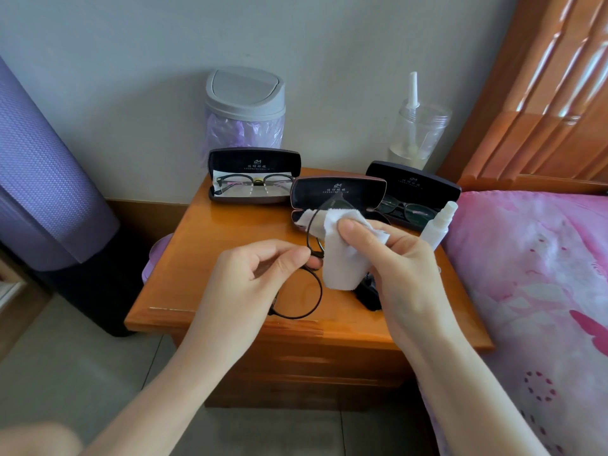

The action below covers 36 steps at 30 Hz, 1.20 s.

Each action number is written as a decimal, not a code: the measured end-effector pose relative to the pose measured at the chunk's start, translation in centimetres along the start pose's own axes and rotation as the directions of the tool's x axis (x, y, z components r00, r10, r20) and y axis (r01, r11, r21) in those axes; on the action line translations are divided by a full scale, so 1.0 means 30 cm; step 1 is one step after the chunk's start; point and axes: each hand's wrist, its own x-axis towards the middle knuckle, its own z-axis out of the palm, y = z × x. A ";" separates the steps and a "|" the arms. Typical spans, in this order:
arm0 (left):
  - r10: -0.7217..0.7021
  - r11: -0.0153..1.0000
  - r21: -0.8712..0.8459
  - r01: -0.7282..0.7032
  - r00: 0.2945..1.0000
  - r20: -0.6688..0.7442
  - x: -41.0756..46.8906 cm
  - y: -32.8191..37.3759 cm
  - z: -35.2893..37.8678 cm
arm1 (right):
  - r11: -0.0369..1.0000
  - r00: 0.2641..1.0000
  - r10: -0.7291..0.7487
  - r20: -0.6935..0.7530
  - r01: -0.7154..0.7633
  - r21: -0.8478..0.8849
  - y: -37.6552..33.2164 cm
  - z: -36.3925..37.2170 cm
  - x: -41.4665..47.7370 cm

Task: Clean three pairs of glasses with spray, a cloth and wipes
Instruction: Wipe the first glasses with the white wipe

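My left hand (pixel 260 274) pinches the bridge of a pair of round black-framed glasses (pixel 318 292) above the wooden bedside table (pixel 217 258). My right hand (pixel 391 261) holds a white wipe (pixel 342 258) folded over the upper lens, thumb on top. Behind them an open case (pixel 339 192) holds a pale cloth. A second pair of glasses (pixel 253 184) lies in the open case at the back left, and a third pair (pixel 408 209) lies in the open case at the back right. A small white spray bottle (pixel 439 225) stands at the table's right edge.
A grey swing-lid bin (pixel 245 106) with a purple liner stands at the back. A clear jar (pixel 419 136) with a white nozzle sits by the wall. A small black object (pixel 368 296) lies under my right hand. A pink bed (pixel 533 291) borders the right, a purple roll (pixel 42 179) the left.
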 end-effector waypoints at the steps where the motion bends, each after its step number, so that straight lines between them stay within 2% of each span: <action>1: 0.002 1.000 0.006 -0.002 1.000 -0.006 0.000 -0.001 -0.003 | 1.000 1.000 0.003 0.029 -0.003 -0.018 0.004 0.005 -0.002; 4: 0.009 1.000 0.000 -0.009 1.000 -0.024 0.002 -0.001 -0.010 | 0.997 0.995 0.002 0.095 0.006 -0.081 0.018 0.018 -0.006; 9: 0.030 0.996 0.078 -0.030 1.000 0.003 0.005 -0.006 -0.012 | 0.999 0.992 0.009 0.129 -0.002 -0.053 0.029 0.034 -0.007; 15: 0.056 0.995 0.075 -0.059 0.997 0.048 0.006 -0.009 -0.011 | 1.000 0.998 0.026 0.055 -0.027 0.014 0.045 0.074 0.004; 29: 0.031 0.997 0.074 -0.033 0.999 0.030 0.001 -0.011 0.026 | 0.961 0.991 0.112 -0.068 -0.091 0.261 0.027 0.073 0.031; 32: 0.037 0.997 0.070 -0.040 0.999 0.035 -0.001 -0.012 0.030 | 0.971 0.994 0.094 -0.062 -0.078 0.226 0.029 0.079 0.029; 36: 0.046 0.997 0.058 -0.047 0.999 0.023 -0.004 -0.022 0.016 | 0.993 0.997 0.074 0.027 -0.076 0.093 0.034 0.080 0.028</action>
